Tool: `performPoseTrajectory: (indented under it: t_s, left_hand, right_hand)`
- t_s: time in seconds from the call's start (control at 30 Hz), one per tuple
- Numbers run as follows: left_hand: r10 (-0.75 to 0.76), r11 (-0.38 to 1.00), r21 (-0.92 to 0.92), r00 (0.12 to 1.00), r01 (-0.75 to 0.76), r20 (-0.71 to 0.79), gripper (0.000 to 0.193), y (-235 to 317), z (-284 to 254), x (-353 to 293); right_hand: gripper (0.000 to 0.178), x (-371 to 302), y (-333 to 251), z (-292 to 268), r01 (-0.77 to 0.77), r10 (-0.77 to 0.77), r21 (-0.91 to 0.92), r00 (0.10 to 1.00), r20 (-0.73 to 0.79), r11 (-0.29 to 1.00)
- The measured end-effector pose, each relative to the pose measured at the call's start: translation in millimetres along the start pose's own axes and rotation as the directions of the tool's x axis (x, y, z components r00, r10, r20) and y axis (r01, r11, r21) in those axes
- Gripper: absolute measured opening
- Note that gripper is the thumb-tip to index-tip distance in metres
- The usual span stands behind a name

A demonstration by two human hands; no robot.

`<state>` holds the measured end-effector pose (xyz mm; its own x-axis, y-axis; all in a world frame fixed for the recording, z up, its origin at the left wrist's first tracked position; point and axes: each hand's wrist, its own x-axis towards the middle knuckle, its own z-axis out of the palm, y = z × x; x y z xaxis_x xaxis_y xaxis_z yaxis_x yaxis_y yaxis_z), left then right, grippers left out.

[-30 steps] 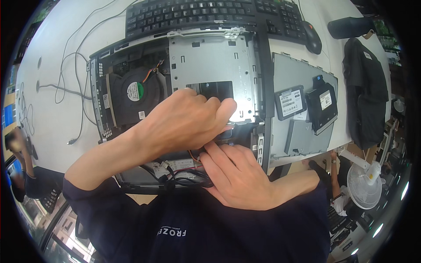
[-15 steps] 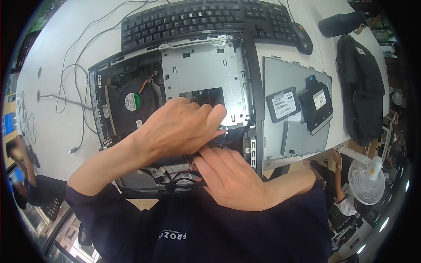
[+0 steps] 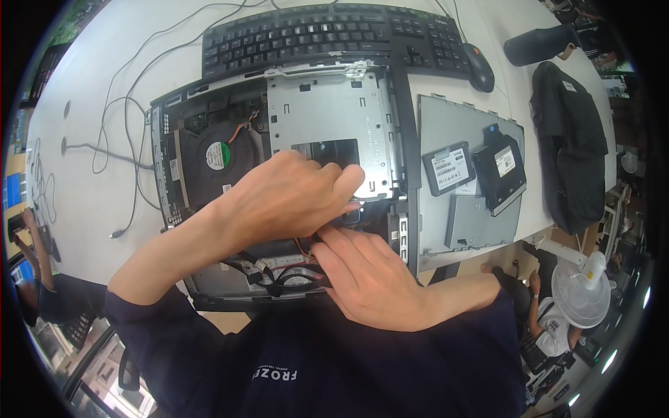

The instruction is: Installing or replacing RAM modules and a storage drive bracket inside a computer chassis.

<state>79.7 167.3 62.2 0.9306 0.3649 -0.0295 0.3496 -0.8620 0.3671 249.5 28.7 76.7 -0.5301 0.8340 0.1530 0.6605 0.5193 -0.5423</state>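
Note:
An opened desktop computer case (image 3: 320,104) lies before me with its inside showing. My left hand (image 3: 296,191) is closed over the lower edge of its metal drive bracket (image 3: 376,150), fingers curled downward. Whatever those fingers grip is hidden under the hand. Just below it, my right hand (image 3: 369,279) reaches into the case, fingers pressed together and fingertips out of sight near the left hand. Beside the right fingertips run black and coloured cables (image 3: 296,275). A round black fan (image 3: 219,153) sits left of the bracket.
A black keyboard (image 3: 300,42) and mouse (image 3: 479,67) lie behind the case. To the right, a metal side panel (image 3: 432,209) carries a solid-state drive (image 3: 448,168) and a black optical drive (image 3: 503,167). Beyond are a black pouch (image 3: 568,146) and a bottle (image 3: 536,45). Loose cables (image 3: 129,132) cross the left side.
The view has shifted slightly, so the case sits a little further right. Both hands keep nearly the same grip and place at the bracket's lower edge.

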Motion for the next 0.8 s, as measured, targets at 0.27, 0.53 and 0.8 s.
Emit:
performPoseTrajectory:
  t_s: [0.27, 0.53, 0.8]
  left_hand:
    - [-0.002, 0.995, 0.095, 1.000, 0.005, -0.029, 0.038, 7, 0, 3]
    - [-0.069, 0.997, -0.054, 0.992, 0.063, -0.110, 0.037, 6, 1, 0]
    - [-0.052, 0.995, -0.085, 0.992, 0.042, -0.116, 0.037, 5, 3, 4]
  right_hand:
    - [0.043, 1, -1, 1, 0.022, -0.022, -0.029, 1.000, -0.015, 0.999]
    - [0.043, 0, -3, 5, 0.004, -0.005, -0.021, 0.999, -0.037, 1.000]
    - [0.050, -2, -10, 5, -0.030, 0.029, -0.051, 0.999, -0.020, 0.998]
